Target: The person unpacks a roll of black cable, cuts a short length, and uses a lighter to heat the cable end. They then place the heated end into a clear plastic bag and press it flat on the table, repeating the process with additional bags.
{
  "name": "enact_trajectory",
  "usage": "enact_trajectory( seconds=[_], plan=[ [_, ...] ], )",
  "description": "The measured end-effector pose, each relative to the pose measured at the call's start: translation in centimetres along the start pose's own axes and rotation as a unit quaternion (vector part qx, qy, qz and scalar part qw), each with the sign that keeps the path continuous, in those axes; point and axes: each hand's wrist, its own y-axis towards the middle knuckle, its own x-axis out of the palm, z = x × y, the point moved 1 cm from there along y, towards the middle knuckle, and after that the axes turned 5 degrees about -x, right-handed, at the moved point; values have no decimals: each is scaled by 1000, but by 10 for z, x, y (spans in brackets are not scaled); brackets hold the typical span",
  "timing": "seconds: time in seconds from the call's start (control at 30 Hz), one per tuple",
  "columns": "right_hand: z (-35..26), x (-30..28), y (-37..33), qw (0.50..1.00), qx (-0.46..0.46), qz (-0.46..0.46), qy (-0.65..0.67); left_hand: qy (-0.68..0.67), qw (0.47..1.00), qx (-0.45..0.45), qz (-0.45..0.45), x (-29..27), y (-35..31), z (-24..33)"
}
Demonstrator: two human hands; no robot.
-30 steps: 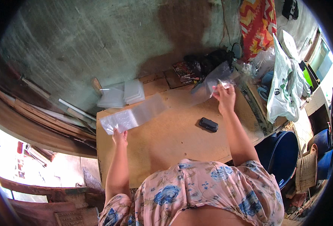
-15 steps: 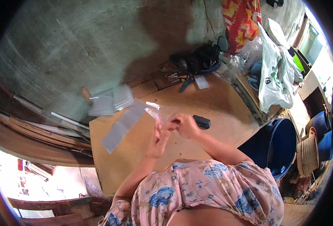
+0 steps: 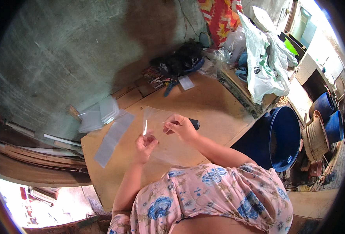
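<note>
A thin clear plastic sheet or bag [image 3: 155,116] is spread above the middle of the board, its glossy left edge catching the light. My left hand [image 3: 145,147] is closed on that left edge, fingers curled toward the thumb. To its right, my right hand [image 3: 180,127] pinches thumb and forefinger together over the plastic. A tiny pale sliver shows at those fingertips, too small to name. Just beyond the right hand lies a black oblong object [image 3: 195,124], partly hidden by it. Left of both hands is a long strip of translucent plastic [image 3: 114,138] on the board.
Stacked clear plastic sleeves [image 3: 98,114] lie by the wall on the tan board [image 3: 211,95]. Farther back are blue-handled scissors [image 3: 170,89], a small white packet [image 3: 185,82] and a black plastic bag [image 3: 180,58]. A large blue barrel [image 3: 285,138] stands at the right.
My left fingers have gone from stretched upright to curled round the plastic. The clear plastic now appears spread wider, and my hands are farther apart. The whole view has shifted rightward.
</note>
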Motion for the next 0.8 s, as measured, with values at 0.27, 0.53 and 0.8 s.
enact_trajectory(
  seconds=[0.27, 0.53, 0.8],
  plan=[
    [16, -26, -10, 992, 55, 29, -108, 372, 925, 67, 48, 12, -4, 11],
    [29, -17, -25, 862, -246, 97, -433, 471, 881, 27, 19, 10, 1, -5],
    [36, -23, 2, 888, -71, -88, -447, 341, 937, -74, 18, -17, 1, -11]
  ],
)
